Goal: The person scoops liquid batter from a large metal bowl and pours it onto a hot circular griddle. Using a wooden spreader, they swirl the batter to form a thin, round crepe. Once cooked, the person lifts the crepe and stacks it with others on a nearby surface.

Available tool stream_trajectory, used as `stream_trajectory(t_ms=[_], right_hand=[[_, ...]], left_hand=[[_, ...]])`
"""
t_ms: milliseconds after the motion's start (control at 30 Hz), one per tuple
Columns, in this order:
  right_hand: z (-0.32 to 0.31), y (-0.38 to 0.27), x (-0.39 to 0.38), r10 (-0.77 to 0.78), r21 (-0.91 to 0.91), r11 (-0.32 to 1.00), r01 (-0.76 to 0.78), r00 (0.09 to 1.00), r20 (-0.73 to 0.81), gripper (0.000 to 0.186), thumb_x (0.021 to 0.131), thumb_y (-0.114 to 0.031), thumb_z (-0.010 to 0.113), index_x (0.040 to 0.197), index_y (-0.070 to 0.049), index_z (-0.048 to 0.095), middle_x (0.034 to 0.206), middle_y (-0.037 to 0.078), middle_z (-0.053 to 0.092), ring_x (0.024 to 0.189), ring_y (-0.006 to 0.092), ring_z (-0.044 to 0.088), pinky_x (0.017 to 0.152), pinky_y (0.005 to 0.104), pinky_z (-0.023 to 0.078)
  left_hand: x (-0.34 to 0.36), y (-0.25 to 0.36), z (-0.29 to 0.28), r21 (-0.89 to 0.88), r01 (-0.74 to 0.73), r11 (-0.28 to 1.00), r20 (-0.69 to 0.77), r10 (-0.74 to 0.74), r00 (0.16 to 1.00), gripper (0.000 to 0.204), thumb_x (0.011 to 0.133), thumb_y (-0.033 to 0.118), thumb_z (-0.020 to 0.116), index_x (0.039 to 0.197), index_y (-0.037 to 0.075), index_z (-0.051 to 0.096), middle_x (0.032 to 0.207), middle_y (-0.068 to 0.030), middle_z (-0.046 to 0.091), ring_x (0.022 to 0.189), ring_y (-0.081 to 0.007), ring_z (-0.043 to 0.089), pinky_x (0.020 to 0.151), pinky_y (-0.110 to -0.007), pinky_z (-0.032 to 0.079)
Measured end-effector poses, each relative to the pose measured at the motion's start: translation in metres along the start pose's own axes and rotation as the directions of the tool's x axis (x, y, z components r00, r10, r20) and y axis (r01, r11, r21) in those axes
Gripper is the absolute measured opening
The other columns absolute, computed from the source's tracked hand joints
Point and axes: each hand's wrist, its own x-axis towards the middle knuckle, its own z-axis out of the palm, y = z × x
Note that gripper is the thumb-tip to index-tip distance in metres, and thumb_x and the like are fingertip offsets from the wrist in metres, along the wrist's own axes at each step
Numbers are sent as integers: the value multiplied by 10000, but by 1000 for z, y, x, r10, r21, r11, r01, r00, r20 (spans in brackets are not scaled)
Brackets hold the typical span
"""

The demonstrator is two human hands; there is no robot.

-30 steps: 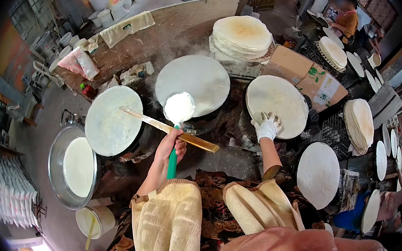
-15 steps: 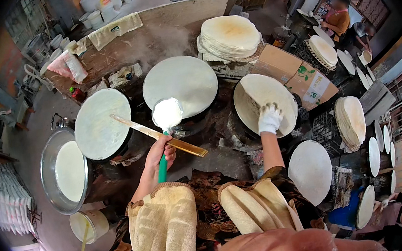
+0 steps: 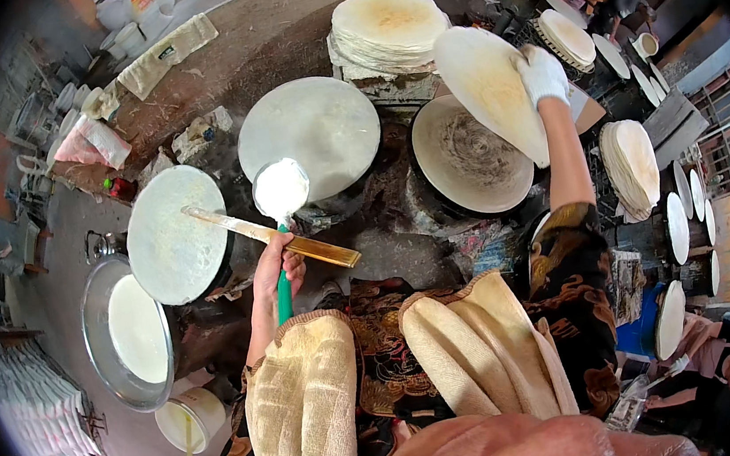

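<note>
Lifting the flatbread (image 3: 488,90) off its brown-marked pan (image 3: 469,155) seems the step in hand; where is it?

Upper right of centre, tilted, its edge gripped by the gloved right hand (image 3: 542,77); I'd say the next move calls for a gentle, unfolded carry

Left hand (image 3: 278,268)? And the room?

Closed round a green-handled ladle (image 3: 284,299) and flat strip (image 3: 240,229); grey floor (image 3: 68,237), steel basin (image 3: 104,349) at lower left

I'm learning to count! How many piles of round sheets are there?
3: big pile beyond the middle pan, smaller pile past the right hand, another pile below and right of it. Others may be hidden.
</note>
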Motion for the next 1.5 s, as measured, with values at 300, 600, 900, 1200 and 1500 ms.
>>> stream_trajectory(t_ms=[300,600,900,1200,1500], right_hand=[[65,-12,158,403,617,741,-265,910,-94,448,759,-351,705,1044,-5,682,971,168,694,879,264,639,823,346,474],[223,-95,250,726,848,-256,-465,487,486,343,809,-208,679,1000,73,634,1097,169,654,905,276,640,791,374,505],[400,-21,281,682,798,-511,-321,413,603,322,809,-138,637,1057,67,626,1083,146,665,875,293,653,803,373,511],[378,-6,291,698,687,10,-727,497,516,518,795,-332,704,1200,-28,594,1239,121,596,1075,247,577,929,347,438],[341,-13,216,649,639,567,-520,759,42,519,818,-347,664,1019,126,592,915,243,663,845,313,652,713,386,507]], left_hand=[[25,62,-14,130,65,989,-41,-60,997,338,905,263,529,613,165,389,418,34,386,296,-102,341,295,-232,265],[53,75,-8,-71,-181,981,-221,162,962,164,898,126,551,775,106,444,522,45,382,338,-63,370,288,-202,311],[107,74,44,-181,-173,968,-303,112,946,81,899,127,553,874,80,492,497,50,381,322,-59,357,280,-193,311],[134,74,75,-204,-149,968,-246,97,964,134,908,124,537,1025,61,521,508,45,374,326,-58,351,277,-191,309],[134,77,58,-99,-81,992,-185,61,981,169,908,132,541,774,98,445,532,34,425,337,-66,369,287,-198,322]])
